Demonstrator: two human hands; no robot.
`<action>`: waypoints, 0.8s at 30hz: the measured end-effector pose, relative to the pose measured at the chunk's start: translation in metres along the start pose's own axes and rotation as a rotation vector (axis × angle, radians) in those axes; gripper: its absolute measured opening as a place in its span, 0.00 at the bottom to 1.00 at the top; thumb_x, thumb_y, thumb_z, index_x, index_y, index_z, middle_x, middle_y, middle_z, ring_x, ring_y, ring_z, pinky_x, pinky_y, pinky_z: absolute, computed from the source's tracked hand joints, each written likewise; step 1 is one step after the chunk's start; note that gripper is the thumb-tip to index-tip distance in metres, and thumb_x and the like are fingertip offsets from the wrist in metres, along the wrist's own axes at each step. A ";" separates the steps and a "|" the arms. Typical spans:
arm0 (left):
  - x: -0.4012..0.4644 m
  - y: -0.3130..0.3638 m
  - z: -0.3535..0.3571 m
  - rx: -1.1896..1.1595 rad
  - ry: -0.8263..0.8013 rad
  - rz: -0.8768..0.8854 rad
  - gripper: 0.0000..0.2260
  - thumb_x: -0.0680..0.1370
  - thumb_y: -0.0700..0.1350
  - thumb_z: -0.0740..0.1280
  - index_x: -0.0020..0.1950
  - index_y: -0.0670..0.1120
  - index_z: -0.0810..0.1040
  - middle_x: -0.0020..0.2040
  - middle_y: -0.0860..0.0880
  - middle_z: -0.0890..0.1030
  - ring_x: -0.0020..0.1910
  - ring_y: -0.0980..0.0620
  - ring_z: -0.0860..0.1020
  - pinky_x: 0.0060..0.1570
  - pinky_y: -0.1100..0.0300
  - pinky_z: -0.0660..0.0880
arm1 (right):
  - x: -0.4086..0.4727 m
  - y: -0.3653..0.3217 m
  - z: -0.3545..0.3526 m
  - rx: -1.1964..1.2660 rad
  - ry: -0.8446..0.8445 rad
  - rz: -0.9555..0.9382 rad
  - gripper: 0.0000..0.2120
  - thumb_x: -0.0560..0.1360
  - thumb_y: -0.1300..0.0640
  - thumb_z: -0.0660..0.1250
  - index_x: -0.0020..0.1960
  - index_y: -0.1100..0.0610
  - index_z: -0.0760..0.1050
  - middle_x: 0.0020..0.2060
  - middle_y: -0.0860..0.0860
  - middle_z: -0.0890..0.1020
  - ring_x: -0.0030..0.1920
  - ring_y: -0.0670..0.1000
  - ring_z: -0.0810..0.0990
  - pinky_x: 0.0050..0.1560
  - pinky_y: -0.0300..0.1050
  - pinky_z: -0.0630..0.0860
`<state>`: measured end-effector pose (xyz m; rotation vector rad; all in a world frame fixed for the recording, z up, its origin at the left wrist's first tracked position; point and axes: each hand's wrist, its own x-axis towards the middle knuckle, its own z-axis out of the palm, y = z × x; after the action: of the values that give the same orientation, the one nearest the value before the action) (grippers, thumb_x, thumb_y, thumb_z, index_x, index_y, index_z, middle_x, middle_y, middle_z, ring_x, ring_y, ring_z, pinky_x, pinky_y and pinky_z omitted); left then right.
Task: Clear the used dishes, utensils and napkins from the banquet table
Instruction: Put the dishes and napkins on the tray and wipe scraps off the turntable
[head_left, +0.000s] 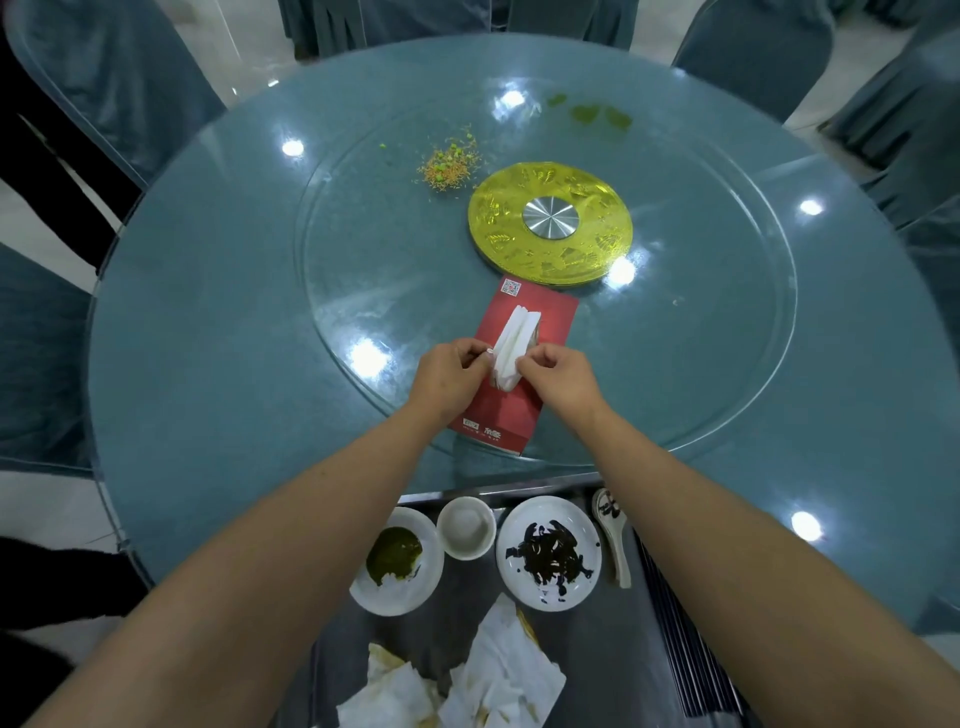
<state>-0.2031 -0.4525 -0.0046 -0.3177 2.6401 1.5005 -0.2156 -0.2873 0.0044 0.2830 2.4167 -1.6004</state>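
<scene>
On the near edge of the glass turntable (363, 260): red tissue box (519, 395), lying flat, long side pointing away from the person. White tissue (511, 345) stands up from its slot, folded in a ridge.

Left hand (449, 371): fingers (475, 358) curled, pinching the tissue's left side. Right hand (563, 376): fingers (527, 364) curled, pinching its right side. Held from both sides, most likely to draw a sheet free or tidy the stack; which, cannot be told.

Desk (208, 364): round, blue-grey, glass-topped. Gold hub (550, 223) with steel centre sits just beyond the box. Food scraps (449, 163), orange shreds and green bits, lie on the turntable's far left. Green smear (597, 114) further back. Likely targets for wiping, which would account for the tissue being taken.

Cart (597, 649): metal, set against the desk's near edge beneath the arms, so cleared items travel a short way. Holds plate with green residue (397, 564), small cup (466, 527), plate with dark residue (550, 553), spoon (613, 530), crumpled napkins (467, 675).

Status: dishes, utensil and napkins already off the desk; spills and box remain.
</scene>
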 end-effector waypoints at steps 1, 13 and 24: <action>0.000 0.000 0.000 -0.008 0.004 -0.003 0.08 0.78 0.48 0.69 0.55 0.49 0.84 0.48 0.52 0.86 0.45 0.55 0.81 0.46 0.61 0.76 | -0.002 0.000 -0.001 0.007 -0.002 0.001 0.05 0.71 0.60 0.69 0.36 0.57 0.78 0.27 0.42 0.76 0.27 0.39 0.69 0.28 0.33 0.66; -0.004 0.004 0.003 -0.102 -0.014 -0.039 0.06 0.77 0.47 0.70 0.52 0.48 0.83 0.46 0.51 0.86 0.44 0.56 0.82 0.47 0.62 0.77 | -0.004 -0.003 0.003 0.041 0.010 -0.075 0.09 0.73 0.55 0.74 0.50 0.50 0.76 0.32 0.46 0.78 0.30 0.40 0.75 0.36 0.35 0.72; -0.008 0.012 -0.005 0.058 0.020 -0.006 0.08 0.77 0.49 0.69 0.53 0.50 0.83 0.48 0.51 0.85 0.49 0.50 0.82 0.53 0.54 0.77 | -0.008 -0.017 -0.003 -0.018 0.115 -0.032 0.03 0.71 0.60 0.69 0.44 0.55 0.79 0.33 0.47 0.77 0.32 0.45 0.72 0.35 0.38 0.69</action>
<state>-0.1982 -0.4503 0.0092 -0.3369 2.6901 1.4229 -0.2133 -0.2916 0.0221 0.3443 2.5313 -1.6170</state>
